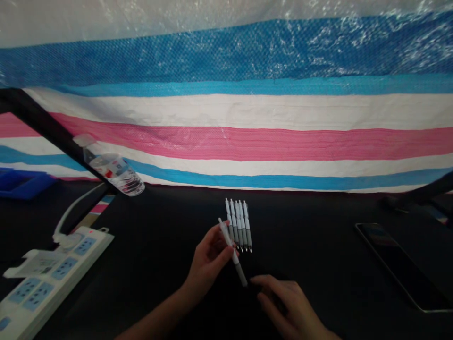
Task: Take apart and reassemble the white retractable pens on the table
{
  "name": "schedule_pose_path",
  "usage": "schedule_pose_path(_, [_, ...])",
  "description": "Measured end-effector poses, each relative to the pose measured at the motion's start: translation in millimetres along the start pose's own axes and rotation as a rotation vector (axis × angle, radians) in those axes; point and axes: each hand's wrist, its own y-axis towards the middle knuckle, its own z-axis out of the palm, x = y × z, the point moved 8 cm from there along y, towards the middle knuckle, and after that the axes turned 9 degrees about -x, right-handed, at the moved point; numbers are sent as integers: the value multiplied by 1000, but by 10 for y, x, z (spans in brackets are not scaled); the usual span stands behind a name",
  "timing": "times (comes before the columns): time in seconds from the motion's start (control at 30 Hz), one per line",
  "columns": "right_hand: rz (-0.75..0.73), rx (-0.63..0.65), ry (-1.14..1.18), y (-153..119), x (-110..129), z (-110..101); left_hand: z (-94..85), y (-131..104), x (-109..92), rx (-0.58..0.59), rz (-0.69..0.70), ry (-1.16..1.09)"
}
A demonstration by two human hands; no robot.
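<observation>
1. Pinching a pen (pixel 234 257) around its barrel, the left hand (pixel 205 262) seems to hold it mid-length so both ends stay exposed; its grey grip slants down toward the right hand (pixel 292 304).
2. The right hand has its thumb and forefinger parted, with nothing visible between them. Its forefinger is near the pen's lower end, apparently not touching, perhaps for easy reach.
3. Five more pens (pixel 248 225) lie side by side on the black table (pixel 159 222), just beyond the held one. Their grey grips all face the person, which likely keeps the row neat and easy to pick from.
4. The phone (pixel 406 269) lies well to the right and the power strip (pixel 52 285) to the left, both apart from the hands, leaving them elbow room.
</observation>
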Motion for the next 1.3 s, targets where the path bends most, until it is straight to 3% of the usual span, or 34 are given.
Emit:
schedule_pose_path(0.27, [-29,-12,-1,-15,-10,-9,9,46,-66,36,40,33])
schedule_pose_path(0.87, [-58,-35,-31,36,-50,6,-107,118,-82,-89,54,51])
schedule_pose_path(1.3, [-21,-66,39,-5,-232,67,-110,176,-103,-81,59,26])
